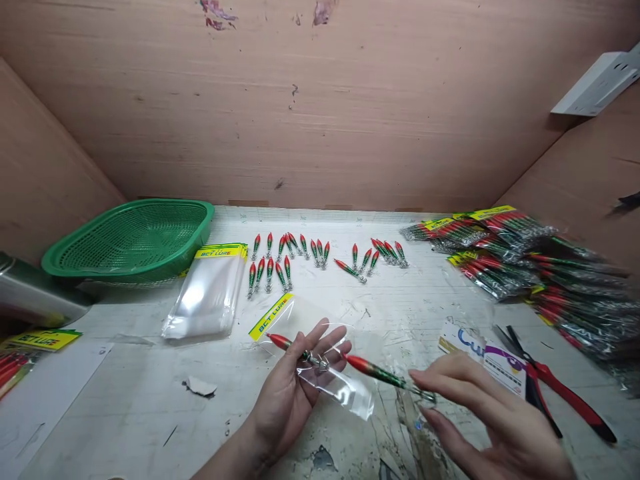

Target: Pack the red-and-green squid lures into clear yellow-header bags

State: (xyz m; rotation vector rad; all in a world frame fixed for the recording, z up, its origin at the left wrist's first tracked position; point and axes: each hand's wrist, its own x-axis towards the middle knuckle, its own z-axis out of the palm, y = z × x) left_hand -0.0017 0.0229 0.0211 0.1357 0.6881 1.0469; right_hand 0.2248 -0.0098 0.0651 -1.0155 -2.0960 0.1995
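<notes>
On the upturned palm of my left hand (295, 380) lies a clear plastic bag (350, 393) with a yellow "BCT LURE" header. My thumb presses on it, and a red-and-green fishing lure (280, 341) shows at the thumb, seemingly inside the bag. Between thumb and fingertips, my right hand (480, 407) pinches a second lure (377, 372) near its hook end. Its red tip points left, close to the fingers of my left hand. Beyond my hands, several loose lures (270, 275) lie in groups on the white table.
Left of the loose lures is a stack of unfilled bags (207, 293), beside a green basket (135, 273). Packed lures (505, 267) are piled at the right. Red-handled pliers (550, 380) and a printed card (505, 367) lie near my right hand. A wooden panel (320, 133) rises behind.
</notes>
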